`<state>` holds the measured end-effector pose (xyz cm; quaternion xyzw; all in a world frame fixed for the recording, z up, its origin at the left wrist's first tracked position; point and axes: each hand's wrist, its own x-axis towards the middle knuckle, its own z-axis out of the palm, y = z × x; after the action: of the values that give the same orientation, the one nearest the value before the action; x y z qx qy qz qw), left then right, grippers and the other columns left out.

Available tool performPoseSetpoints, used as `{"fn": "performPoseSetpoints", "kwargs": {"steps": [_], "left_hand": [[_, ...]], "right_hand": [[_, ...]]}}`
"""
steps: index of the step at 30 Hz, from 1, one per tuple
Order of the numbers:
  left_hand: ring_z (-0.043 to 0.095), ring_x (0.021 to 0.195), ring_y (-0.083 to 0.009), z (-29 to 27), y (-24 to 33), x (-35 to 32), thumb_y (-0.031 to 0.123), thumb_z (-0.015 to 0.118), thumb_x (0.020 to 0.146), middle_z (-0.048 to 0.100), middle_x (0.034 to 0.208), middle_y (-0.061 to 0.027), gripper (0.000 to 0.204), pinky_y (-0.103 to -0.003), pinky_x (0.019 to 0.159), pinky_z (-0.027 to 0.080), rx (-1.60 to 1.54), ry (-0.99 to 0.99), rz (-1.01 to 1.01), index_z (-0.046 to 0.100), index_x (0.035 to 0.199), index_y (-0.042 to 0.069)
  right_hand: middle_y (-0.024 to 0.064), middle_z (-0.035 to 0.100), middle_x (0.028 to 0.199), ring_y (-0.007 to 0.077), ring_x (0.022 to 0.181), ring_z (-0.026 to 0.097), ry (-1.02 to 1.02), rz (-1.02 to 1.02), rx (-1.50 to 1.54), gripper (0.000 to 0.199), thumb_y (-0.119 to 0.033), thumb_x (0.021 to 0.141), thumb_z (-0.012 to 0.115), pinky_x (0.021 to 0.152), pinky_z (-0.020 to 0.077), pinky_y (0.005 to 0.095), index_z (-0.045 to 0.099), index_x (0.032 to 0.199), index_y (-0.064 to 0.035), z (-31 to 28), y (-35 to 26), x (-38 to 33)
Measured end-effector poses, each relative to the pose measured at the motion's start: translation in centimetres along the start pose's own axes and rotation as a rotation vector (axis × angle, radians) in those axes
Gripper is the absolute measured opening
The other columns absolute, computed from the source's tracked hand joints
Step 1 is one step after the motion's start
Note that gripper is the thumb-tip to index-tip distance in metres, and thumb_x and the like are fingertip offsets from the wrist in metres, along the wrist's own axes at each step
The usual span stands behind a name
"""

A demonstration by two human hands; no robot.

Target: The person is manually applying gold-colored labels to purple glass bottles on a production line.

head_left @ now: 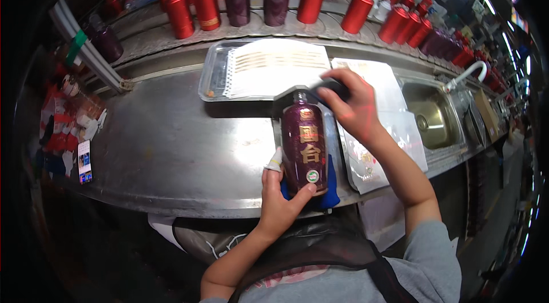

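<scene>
We mark the left hand [280, 203], fingers gripping the bottle [305, 145] low, near the bench's [171, 143] six-o'clock edge, long axis roughly twelve-to-six, neck nearer the right hand [361, 107], whose fingers pinch a blurred dark thing [336, 88] around the neck's three o'clock.

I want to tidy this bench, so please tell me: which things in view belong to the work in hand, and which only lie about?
Likely in the job:
purple bottle, in left hand
dark thing, blurred, in right hand
blue cloth
sheets
tray

Probably just lying about:
phone
red-and-white pile
</scene>
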<state>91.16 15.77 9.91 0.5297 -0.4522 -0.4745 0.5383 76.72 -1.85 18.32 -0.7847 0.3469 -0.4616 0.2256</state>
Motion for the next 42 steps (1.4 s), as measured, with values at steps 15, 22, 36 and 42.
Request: {"fn": "performPoseSetpoints", "kwargs": {"steps": [15, 22, 36, 42], "left_hand": [[0.022, 0.142, -0.0466, -1.1, 3.3, 1.4, 0.043, 0.069, 0.083, 0.028, 0.153, -0.0274, 0.075, -0.06, 0.114, 0.003, 0.62, -0.025, 0.338, 0.043, 0.146, 0.012], [0.023, 0.143, -0.045, -3.2, 4.0, 7.5, 0.04, 0.061, 0.09, 0.029, 0.156, -0.0217, 0.036, -0.062, 0.113, 0.004, 0.925, -0.081, 0.534, 0.067, 0.124, 0.028], [0.021, 0.145, -0.0411, -4.4, 4.5, 9.5, 0.034, 0.055, 0.095, 0.031, 0.157, -0.0148, 0.03, -0.061, 0.114, 0.001, 0.86, -0.137, 0.617, 0.072, 0.116, 0.021], [0.02, 0.146, -0.0376, -4.7, 4.0, 11.7, 0.036, 0.051, 0.098, 0.032, 0.157, -0.0108, 0.033, -0.059, 0.115, 0.001, 0.805, -0.156, 0.535, 0.07, 0.12, 0.019]], "right_hand": [[0.0116, 0.067, 0.089, 0.0167, 0.08, 0.064, 0.012, 0.173, 0.041, 0.025, -0.014, 0.081, 0.071, 0.074, 0.0512, 0.0294, 0.064, 0.101, -0.0009, 0.6, 2.1, 1.0], [0.0032, 0.064, 0.088, 0.0083, 0.08, 0.058, 0.05, 0.443, 0.343, 0.023, -0.009, 0.085, 0.071, 0.073, 0.0481, 0.0237, 0.062, 0.105, -0.0025, -1.1, -1.5, -6.3], [-0.0008, 0.059, 0.089, 0.0054, 0.081, 0.055, 0.022, 0.532, 0.489, 0.021, -0.009, 0.087, 0.07, 0.072, 0.0456, 0.0215, 0.06, 0.104, -0.005, 0.0, -2.0, -9.5], [-0.0011, 0.06, 0.091, 0.0048, 0.085, 0.055, 0.043, 0.522, 0.555, 0.022, -0.011, 0.088, 0.072, 0.074, 0.046, 0.021, 0.061, 0.106, -0.006, 0.9, -2.1, -10.1]]}}
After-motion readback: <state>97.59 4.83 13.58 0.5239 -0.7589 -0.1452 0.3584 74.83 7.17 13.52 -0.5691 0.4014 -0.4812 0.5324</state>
